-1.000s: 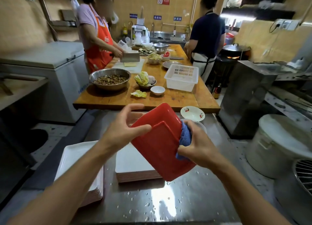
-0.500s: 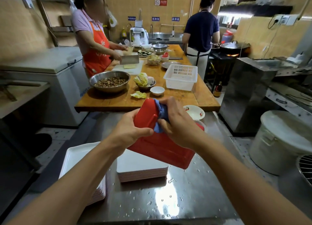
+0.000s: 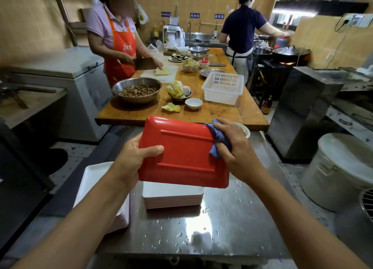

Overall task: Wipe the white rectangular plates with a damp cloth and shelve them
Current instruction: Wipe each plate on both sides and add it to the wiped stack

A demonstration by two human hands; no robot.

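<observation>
- Head view: rectangular plate (image 3: 184, 153), red underside facing the camera, held tilted above the wet steel counter (image 3: 201, 234).
- Left hand (image 3: 133, 157) grips the plate's left edge, thumb across the red face.
- Right hand (image 3: 232, 147) grips a blue cloth (image 3: 215, 137) against the plate's upper right edge.
- Two plate stacks rest on the counter: one (image 3: 171, 198) directly below the held plate, one (image 3: 90, 179) at the left.

A rectangular plate (image 3: 182, 153) was held tilted above the steel table (image 3: 222, 228), red underside up, a crumpled blue cloth (image 3: 216, 139) at its right edge. Two stacks of white plates lay beneath: one centre (image 3: 172, 198), one left (image 3: 94, 179).
</observation>
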